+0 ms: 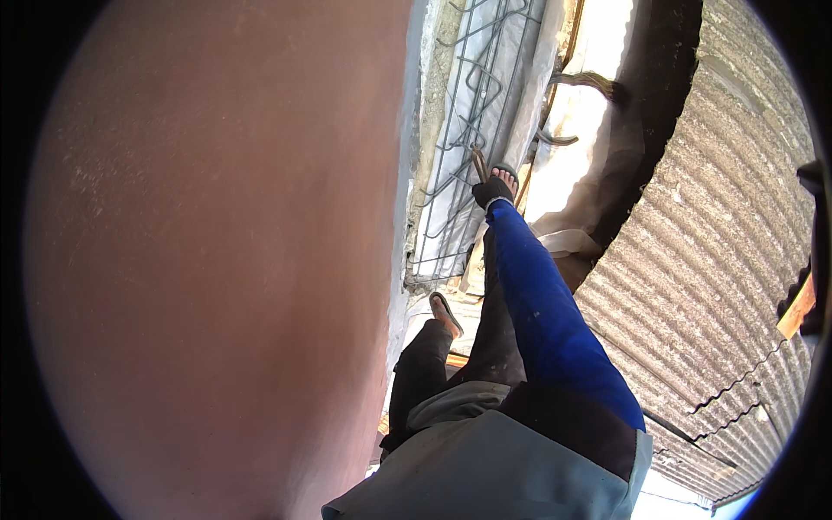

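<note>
My right hand (492, 191), in a dark glove at the end of a blue sleeve, reaches far forward and down. It is closed on a brownish hand tool with two narrow arms that looks like pincers (479, 165). The tool's far end meets the wires of a long rebar cage (475, 95), which has thin bars and bent stirrups. Pale plastic sheeting (505, 104) lies under and beside the cage. Close by my hand is my sandalled foot (505, 176). My left hand is out of view.
A large reddish-brown wall surface (217, 260) fills the left side, close to me. My other sandalled foot (445, 314) stands near the cage's near end. Beyond a dark gap on the right lies a corrugated roof (711, 217). Curved brownish pieces (589, 82) jut beside the sheeting.
</note>
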Available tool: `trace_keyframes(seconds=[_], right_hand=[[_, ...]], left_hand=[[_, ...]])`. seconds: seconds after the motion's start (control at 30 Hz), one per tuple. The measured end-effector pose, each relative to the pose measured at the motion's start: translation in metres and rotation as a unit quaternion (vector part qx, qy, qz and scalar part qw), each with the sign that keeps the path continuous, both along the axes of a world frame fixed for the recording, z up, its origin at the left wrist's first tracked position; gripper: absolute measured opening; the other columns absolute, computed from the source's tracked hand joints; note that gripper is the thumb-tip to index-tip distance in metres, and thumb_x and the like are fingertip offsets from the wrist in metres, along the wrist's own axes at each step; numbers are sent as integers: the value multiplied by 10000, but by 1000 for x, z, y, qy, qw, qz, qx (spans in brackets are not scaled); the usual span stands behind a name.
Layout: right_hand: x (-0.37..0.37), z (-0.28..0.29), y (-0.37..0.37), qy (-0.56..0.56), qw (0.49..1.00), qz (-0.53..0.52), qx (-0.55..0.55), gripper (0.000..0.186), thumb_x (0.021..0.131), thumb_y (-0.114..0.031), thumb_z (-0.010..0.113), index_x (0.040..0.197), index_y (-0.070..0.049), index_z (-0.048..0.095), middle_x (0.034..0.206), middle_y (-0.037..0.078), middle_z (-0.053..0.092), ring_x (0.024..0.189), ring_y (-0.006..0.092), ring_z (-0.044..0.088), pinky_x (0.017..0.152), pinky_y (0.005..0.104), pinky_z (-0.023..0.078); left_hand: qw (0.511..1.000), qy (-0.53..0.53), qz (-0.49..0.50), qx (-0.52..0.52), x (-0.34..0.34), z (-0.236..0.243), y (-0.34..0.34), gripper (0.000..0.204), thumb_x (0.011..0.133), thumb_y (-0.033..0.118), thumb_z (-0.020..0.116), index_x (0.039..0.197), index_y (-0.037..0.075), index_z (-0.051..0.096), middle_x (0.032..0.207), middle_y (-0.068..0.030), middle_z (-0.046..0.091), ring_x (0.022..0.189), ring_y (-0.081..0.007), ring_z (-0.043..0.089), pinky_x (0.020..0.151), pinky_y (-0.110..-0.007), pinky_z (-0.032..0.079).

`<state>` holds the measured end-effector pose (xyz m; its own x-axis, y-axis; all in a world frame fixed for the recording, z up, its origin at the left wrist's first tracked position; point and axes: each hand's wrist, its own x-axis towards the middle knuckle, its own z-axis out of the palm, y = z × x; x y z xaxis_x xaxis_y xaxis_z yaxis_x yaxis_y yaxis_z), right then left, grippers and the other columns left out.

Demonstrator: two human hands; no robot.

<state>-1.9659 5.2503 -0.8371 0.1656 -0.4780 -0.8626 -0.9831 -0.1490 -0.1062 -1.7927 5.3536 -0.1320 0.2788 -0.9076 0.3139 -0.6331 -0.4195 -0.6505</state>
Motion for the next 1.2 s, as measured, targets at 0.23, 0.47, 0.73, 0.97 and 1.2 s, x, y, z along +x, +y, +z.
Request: trace_keyframes(seconds=[0.23, 0.47, 0.73, 0.97, 1.2], right_hand=[[65, -55, -43, -44, 980, -193, 9, 396, 789, -240, 554, 1074, 33, 589, 1052, 295, 641, 1001, 425, 629, 882, 472, 492], [75, -111, -17, -14, 969, -247, -24, 362, 798, -199, 547, 1111, -19, 532, 1010, 281, 658, 973, 429, 638, 862, 492, 492], [30, -74, 46, -59, 980, -166, 95, 488, 774, -279, 551, 1196, -36, 579, 1142, 245, 627, 1086, 377, 602, 939, 449, 464], [-31, 3, 23, -209, 977, 35, 9, 364, 759, -249, 567, 1007, 15, 602, 972, 281, 643, 985, 411, 610, 870, 425, 484], [-115, 131, -87, -175, 947, -268, 33, 300, 754, -234, 611, 935, 5, 605, 893, 234, 667, 879, 397, 637, 785, 435, 499]], left_hand=[[997, -9, 12, 80, 25, -55, -24, 393, 982, 278, 443, 1315, 70, 429, 1243, -190, 550, 1160, -372, 554, 1001, -514, 413], [992, -6, 14, 124, 39, -77, -35, 400, 982, 290, 445, 1322, 79, 426, 1258, -186, 545, 1177, -373, 543, 1013, -517, 397], [994, -23, 6, 104, 26, -43, -27, 409, 981, 303, 448, 1329, 91, 422, 1275, -182, 540, 1196, -374, 529, 1028, -522, 378], [998, -44, -7, 43, 6, 3, -6, 416, 980, 314, 450, 1335, 100, 418, 1289, -178, 535, 1212, -375, 517, 1041, -526, 362], [999, -46, -16, -9, -22, 59, 19, 423, 979, 326, 452, 1342, 110, 415, 1304, -175, 530, 1229, -376, 506, 1053, -529, 346]])
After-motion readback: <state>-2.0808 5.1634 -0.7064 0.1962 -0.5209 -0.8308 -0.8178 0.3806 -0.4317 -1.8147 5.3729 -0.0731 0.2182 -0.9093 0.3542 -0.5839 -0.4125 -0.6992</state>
